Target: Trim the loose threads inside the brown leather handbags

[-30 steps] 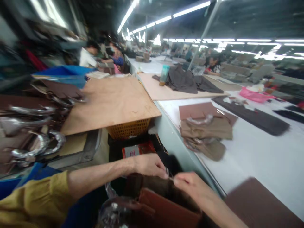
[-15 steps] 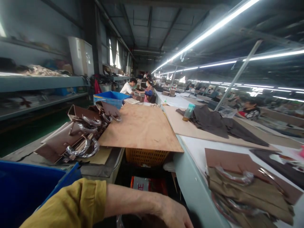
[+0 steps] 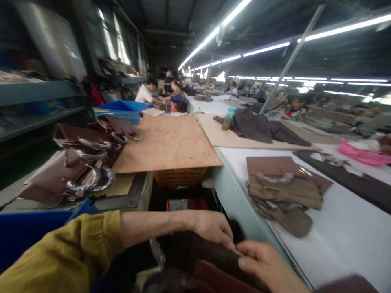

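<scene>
- Left hand (image 3: 212,228) and right hand (image 3: 265,260) nearly meet, the fingers of each apparently pinched on the edge of a dark brown bag (image 3: 192,252)
- The bag sits below them, beside the white desk (image 3: 351,240); an uneven tug could slip or crease that edge
- A plastic-wrapped handle (image 3: 157,251), near the left forearm, could snag the yellow sleeve (image 3: 91,240)

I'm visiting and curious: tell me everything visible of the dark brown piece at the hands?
The dark brown piece looks soft, like fabric or leather, with a reddish-brown panel in front. Its upper edge slopes down rightward; the left hand and right hand meet there, their exact grip blurred. A shiny wrapped loop shows at its left. The frame cuts off its bottom.
</scene>
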The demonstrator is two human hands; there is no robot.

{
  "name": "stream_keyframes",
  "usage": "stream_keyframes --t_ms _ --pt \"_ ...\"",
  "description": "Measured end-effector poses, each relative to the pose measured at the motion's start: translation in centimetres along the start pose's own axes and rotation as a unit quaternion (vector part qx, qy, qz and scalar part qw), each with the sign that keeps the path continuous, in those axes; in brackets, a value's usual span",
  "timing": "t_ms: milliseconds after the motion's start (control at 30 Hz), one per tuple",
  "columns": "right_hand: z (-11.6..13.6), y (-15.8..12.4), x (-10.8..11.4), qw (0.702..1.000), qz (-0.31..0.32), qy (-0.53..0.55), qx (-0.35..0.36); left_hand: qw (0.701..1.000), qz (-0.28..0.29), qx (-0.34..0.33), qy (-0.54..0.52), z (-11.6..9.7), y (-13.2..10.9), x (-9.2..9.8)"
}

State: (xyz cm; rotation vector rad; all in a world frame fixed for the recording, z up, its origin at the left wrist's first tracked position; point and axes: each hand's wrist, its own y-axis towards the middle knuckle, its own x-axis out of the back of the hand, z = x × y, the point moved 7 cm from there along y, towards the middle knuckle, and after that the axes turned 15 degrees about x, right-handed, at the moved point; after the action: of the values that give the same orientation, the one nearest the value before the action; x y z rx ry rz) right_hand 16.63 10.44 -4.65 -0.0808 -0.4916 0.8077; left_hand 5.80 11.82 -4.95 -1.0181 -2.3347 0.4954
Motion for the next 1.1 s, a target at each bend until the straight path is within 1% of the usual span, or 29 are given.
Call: stream_keyframes --t_ms 33,100,233,300,467,600,833,900,1000,1100 --pt "-0.3 0.1 -0.1 1.000 0.003 0.029 -0.003 1.000 -0.009 -0.007 0.005 -0.2 -0.2 0.2" --pt "-0.6 0.2 -0.1 0.998 0.008 0.066 -0.004 1.000 -0.008 -0.006 0.002 -0.1 -0.2 0.5" --pt "-1.1 0.2 0.5 0.996 -0.007 0.091 -0.019 0.999 0.038 -0.014 -0.007 0.4 0.9 0.5" --pt "-1.1 0.2 0.6 0.994 -0.012 0.106 -0.016 0.999 0.045 -0.005 -0.004 0.5 1.3 0.4" --pt "-1.7 0.0 1.0 0.996 -0.019 0.088 -0.016 0.999 0.043 0.018 -0.019 0.4 1.8 0.2" --pt "-2.2 -0.2 1.1 0.995 -0.038 0.092 -0.022 0.999 0.027 0.024 -0.020 0.2 1.9 0.0" --pt "-2.6 0.0 1.4 0.998 -0.053 0.022 -0.028 0.998 0.035 0.052 -0.009 0.2 2.1 -0.4" --pt "-2.8 0.0 1.5 0.998 -0.056 0.017 -0.024 0.997 0.036 0.066 -0.006 0.2 2.0 -0.2" --pt "-3.3 0.1 1.6 0.997 -0.060 0.039 -0.024 0.995 0.041 0.091 0.001 0.3 1.8 0.3" --pt "-3.8 0.1 1.6 0.995 -0.067 0.065 -0.033 0.994 0.051 0.091 0.030 0.7 1.6 1.1"
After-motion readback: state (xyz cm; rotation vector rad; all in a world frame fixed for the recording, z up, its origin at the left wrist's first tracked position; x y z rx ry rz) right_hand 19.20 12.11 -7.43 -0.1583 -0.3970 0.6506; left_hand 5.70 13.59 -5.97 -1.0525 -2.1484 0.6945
